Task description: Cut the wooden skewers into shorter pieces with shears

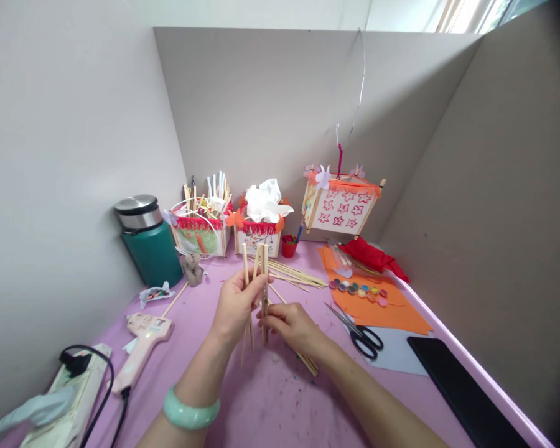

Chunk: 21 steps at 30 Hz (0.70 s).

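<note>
Several pale wooden sticks (265, 267) stand upright between my hands over the middle of the table. My left hand (236, 303), with a green bangle on its wrist, is closed around them near their upper part. Lower down, my right hand (289, 323) pinches the same sticks between thumb and fingers. Some of the sticks spread apart at the bottom. Under my right hand lie more loose sticks (309, 366). Another pile of sticks (298, 272) rests on the table just behind.
A pink glue gun (142, 348), a power strip (70, 404) and a green flask (152, 249) are at left. On the right lie scissors (361, 334), paint pots (359, 290), orange sheets (401, 311) and a black slab (462, 386). A paper lantern (340, 208) hangs behind.
</note>
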### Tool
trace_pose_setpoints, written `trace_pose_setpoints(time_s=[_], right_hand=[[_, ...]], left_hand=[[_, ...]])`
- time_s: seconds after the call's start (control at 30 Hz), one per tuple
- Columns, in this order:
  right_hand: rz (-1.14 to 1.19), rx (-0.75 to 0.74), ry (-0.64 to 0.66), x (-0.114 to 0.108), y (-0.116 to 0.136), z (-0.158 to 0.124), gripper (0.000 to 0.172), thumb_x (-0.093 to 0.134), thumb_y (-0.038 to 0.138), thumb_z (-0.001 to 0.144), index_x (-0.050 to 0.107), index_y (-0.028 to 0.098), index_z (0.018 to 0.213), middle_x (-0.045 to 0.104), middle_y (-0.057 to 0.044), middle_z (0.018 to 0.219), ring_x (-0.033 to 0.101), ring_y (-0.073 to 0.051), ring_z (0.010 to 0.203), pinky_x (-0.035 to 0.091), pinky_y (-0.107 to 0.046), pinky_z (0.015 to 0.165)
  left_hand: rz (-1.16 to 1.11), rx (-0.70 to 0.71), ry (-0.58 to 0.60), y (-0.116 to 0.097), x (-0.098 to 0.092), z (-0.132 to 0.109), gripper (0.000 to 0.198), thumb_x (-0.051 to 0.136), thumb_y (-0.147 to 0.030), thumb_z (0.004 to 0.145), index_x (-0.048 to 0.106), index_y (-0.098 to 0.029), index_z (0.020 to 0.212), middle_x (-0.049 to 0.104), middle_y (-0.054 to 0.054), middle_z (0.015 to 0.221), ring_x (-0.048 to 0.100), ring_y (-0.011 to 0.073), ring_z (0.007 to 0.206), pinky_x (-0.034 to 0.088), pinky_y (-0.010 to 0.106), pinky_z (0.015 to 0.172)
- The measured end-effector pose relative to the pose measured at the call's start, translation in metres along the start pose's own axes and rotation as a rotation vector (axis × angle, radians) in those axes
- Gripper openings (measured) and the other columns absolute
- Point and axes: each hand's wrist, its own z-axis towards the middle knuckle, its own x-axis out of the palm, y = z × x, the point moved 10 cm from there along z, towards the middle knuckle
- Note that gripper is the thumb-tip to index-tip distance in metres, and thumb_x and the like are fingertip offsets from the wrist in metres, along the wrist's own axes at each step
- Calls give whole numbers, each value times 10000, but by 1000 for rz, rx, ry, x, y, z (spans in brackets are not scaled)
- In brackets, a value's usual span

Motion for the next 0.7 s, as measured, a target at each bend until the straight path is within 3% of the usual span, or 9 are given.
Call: trace_pose_setpoints(time_s=[0.23,0.4,0.53,0.7], right_hand=[[479,333,217,41,-33,-7,287,647,401,707,602,117,718,626,-23,611,566,-110,475,464,-242,483],[542,416,286,52,-34,-16,336,670,416,661,596,106,767,649,-45,618,603,-125,471,473,-229,447],[530,442,315,60,-41,-20,300,640,401,674,566,119,742,644,-30,603,599,-121,451,478,-225,431],[487,426,312,66,-47,-19,276,618,392,691,553,127,734,653,-33,638,587,-98,458,475,-203,431]], left_hand=[[-180,-277,-104,51,-36,20,254,741,-281,628,604,-73,680,335,-101,368,179,-6,317,76,153,336],[-211,-368,-132,67,-47,10,208,709,-243,674,594,-70,670,378,-80,403,240,-1,318,106,138,310],[-255,-385,-147,70,-53,1,126,663,-198,725,600,-90,738,499,-33,538,433,31,407,256,123,339],[-263,-343,-144,73,-59,-4,141,628,-188,766,639,-98,874,668,62,777,574,77,563,452,169,519]])
